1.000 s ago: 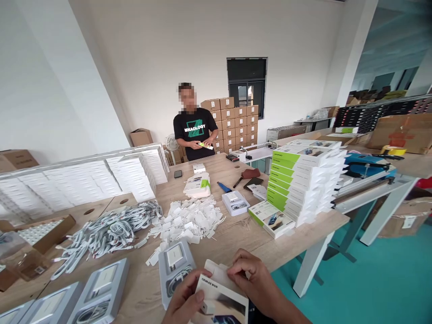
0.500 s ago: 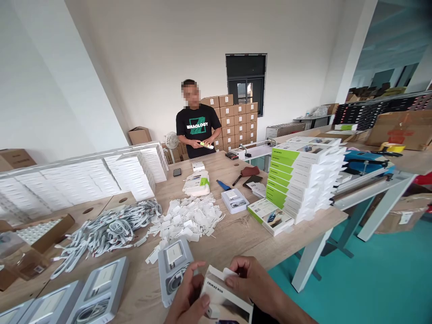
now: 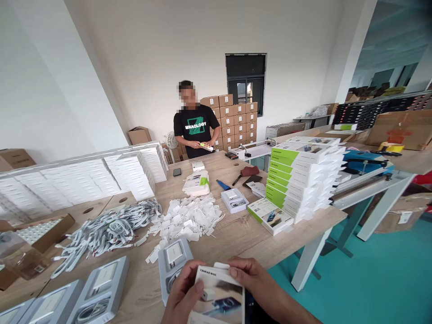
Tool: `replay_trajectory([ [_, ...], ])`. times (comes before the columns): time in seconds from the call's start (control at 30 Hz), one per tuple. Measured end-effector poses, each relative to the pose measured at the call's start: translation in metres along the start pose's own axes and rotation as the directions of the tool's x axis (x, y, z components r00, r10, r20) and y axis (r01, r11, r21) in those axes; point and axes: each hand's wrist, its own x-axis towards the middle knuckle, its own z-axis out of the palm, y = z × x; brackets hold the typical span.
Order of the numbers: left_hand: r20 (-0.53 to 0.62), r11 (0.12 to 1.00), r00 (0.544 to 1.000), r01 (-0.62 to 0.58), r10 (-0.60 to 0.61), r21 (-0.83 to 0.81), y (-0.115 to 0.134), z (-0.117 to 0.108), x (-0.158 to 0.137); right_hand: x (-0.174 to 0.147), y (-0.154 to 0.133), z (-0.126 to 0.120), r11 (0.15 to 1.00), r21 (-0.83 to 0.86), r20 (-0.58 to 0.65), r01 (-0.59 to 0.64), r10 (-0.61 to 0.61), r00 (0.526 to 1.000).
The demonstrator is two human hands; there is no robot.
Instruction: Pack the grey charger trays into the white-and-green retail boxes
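Observation:
Low in the view, both hands are on a white printed box that pictures a charger and a phone. My left hand grips its left side, thumb across the front. At the upper right corner, my right hand holds the edge with its fingers by a raised white end flap. Partly hidden behind my left hand lies a grey tray with a charger and a coiled cable. More such trays line the table's near left. Past them are a heap of white cards and a pile of cables.
A tall stack of white and green boxes stands near the table's right edge, a single box beside it. Rows of white boxes line the left side. Across the table a co-worker in a black shirt holds a small box.
The box in my hands has tipped so more of its printed front shows, and it has shifted slightly left. My right hand has moved along the flap edge. The co-worker leans a little left.

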Motion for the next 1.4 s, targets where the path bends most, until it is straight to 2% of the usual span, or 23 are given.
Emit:
replay_trajectory([
  [0.1, -0.094, 0.997, 0.994, -0.054, 0.049, -0.047, -0.001, 0.001, 0.001, -0.007, -0.002, 0.007, 0.999, -0.015, 0.006, 0.032, -0.032, 0.999],
  [0.23, -0.113, 0.998, 0.992, -0.058, 0.057, -0.002, -0.003, 0.002, -0.002, -0.016, 0.004, 0.015, 0.990, -0.038, 0.009, 0.134, -0.134, 0.991],
  [0.4, -0.095, 0.986, 0.994, -0.038, 0.054, 0.165, -0.003, 0.006, -0.009, -0.014, 0.008, 0.011, 0.999, -0.005, -0.069, -0.047, 0.047, 0.996],
  [0.47, -0.086, 0.978, 0.994, -0.046, 0.065, 0.205, -0.002, 0.006, -0.011, -0.011, 0.004, 0.010, 0.996, -0.045, -0.064, -0.077, 0.075, 0.995],
  [0.57, -0.096, 0.989, 0.995, -0.020, 0.034, 0.144, -0.001, 0.003, -0.012, -0.007, -0.003, 0.012, 0.991, -0.126, -0.032, -0.052, 0.049, 0.998],
  [0.73, -0.187, 0.999, 0.982, 0.032, -0.028, 0.021, -0.004, -0.004, -0.011, 0.002, 0.001, 0.018, 0.982, -0.181, -0.039, -0.045, 0.038, 0.998],
  [0.87, -0.229, 0.995, 0.971, 0.045, -0.064, -0.085, -0.004, -0.014, -0.011, 0.010, 0.008, 0.019, 0.994, -0.042, -0.024, -0.102, 0.102, 0.995],
  [0.93, -0.321, 0.990, 0.940, 0.079, -0.113, -0.116, -0.002, -0.025, -0.012, 0.012, 0.012, 0.015, 0.995, 0.002, -0.021, -0.101, 0.101, 0.995],
  [1.0, -0.426, 0.981, 0.890, 0.100, -0.162, -0.164, 0.000, -0.042, -0.014, 0.014, 0.018, 0.006, 0.997, -0.039, -0.068, -0.068, 0.066, 0.995],
  [1.07, -0.491, 0.970, 0.857, 0.044, -0.160, -0.240, 0.005, -0.064, -0.015, 0.016, 0.024, -0.006, 0.990, -0.124, -0.129, -0.066, 0.050, 0.990],
  [1.13, -0.528, 0.941, 0.841, -0.075, -0.117, -0.329, 0.012, -0.087, -0.017, 0.016, 0.030, -0.018, 0.971, -0.222, -0.176, -0.093, 0.054, 0.983],
  [1.2, -0.532, 0.897, 0.838, -0.135, -0.124, -0.421, 0.017, -0.108, -0.018, 0.016, 0.036, -0.028, 0.943, -0.309, -0.215, -0.121, 0.055, 0.975],
  [1.3, -0.485, 0.842, 0.855, -0.117, -0.185, -0.527, 0.015, -0.132, -0.020, 0.019, 0.044, -0.036, 0.894, -0.428, -0.243, -0.135, 0.031, 0.970],
  [1.4, -0.504, 0.819, 0.860, -0.231, -0.081, -0.525, -0.002, -0.148, -0.018, 0.031, 0.048, -0.038, 0.821, -0.566, -0.195, -0.082, -0.036, 0.980],
])
